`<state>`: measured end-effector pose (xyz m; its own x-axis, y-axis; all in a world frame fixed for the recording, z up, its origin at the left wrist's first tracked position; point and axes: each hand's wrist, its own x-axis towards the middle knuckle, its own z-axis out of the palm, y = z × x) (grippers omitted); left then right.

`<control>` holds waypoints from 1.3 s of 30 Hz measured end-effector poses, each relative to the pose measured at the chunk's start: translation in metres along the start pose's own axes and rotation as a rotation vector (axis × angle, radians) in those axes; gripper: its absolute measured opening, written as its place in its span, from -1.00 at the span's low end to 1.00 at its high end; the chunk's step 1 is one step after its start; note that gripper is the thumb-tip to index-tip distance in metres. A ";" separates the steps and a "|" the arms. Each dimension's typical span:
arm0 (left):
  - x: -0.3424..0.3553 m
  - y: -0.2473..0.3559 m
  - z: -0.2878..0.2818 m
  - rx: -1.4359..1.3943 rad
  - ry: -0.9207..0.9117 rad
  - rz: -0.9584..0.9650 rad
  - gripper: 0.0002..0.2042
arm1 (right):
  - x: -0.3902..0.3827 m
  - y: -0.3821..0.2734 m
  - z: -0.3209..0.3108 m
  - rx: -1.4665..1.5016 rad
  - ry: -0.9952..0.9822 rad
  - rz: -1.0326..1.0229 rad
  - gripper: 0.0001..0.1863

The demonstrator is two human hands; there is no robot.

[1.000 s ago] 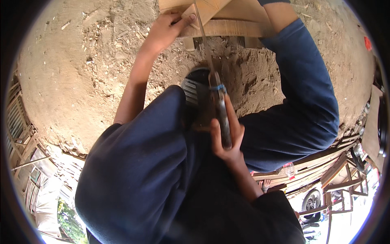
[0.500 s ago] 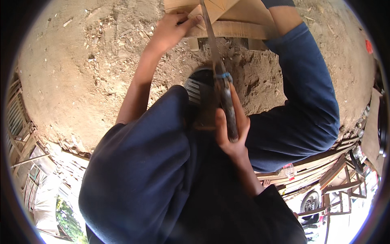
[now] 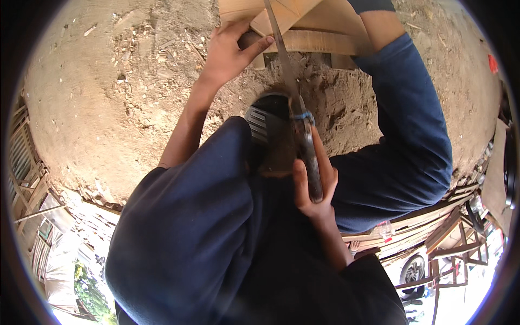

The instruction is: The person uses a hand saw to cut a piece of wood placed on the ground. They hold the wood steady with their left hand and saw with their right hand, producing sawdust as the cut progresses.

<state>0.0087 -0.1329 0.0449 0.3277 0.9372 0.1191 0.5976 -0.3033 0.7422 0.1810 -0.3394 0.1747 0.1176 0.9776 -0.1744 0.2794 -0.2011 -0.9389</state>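
Note:
My right hand (image 3: 317,181) is closed on the dark, worn handle of a hand saw (image 3: 290,78), which has blue binding near the blade. The blade runs away from me across a small light wooden piece (image 3: 268,21) on a curved wooden board (image 3: 309,44). My left hand (image 3: 230,54) grips the small piece at its near edge, with the thumb close to the left side of the blade. My right leg (image 3: 379,32), in dark blue trousers, bends round to the right and rests on the wood, its foot out of view at the top.
A dark sandal with grey stripes (image 3: 260,119) is beneath me on dirt ground (image 3: 108,81) strewn with wood chips. At the lower right are stacked planks (image 3: 395,244), wooden frames (image 3: 455,252), a clear bottle and a wheel (image 3: 413,271). Slatted wood (image 3: 24,157) lines the far left.
The saw and my right hand moved away from me, then back toward me since the middle frame. My left hand and the wood sit slightly lower and further right in view.

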 end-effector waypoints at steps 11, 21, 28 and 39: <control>-0.006 0.000 0.005 0.161 0.094 0.150 -0.37 | 0.005 -0.003 0.002 -0.037 0.009 -0.020 -0.39; -0.005 -0.002 0.021 0.273 0.316 0.201 -0.31 | 0.011 -0.003 0.006 -0.005 0.011 -0.005 -0.40; -0.004 -0.001 0.021 0.296 0.312 0.182 -0.31 | 0.013 -0.009 0.003 0.014 0.002 0.038 -0.41; -0.005 -0.003 0.023 0.278 0.322 0.173 -0.29 | 0.016 -0.012 0.005 0.002 -0.009 0.059 -0.39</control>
<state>0.0220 -0.1404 0.0273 0.2219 0.8612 0.4573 0.7423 -0.4533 0.4935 0.1750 -0.3206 0.1822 0.1254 0.9647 -0.2316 0.2708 -0.2579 -0.9275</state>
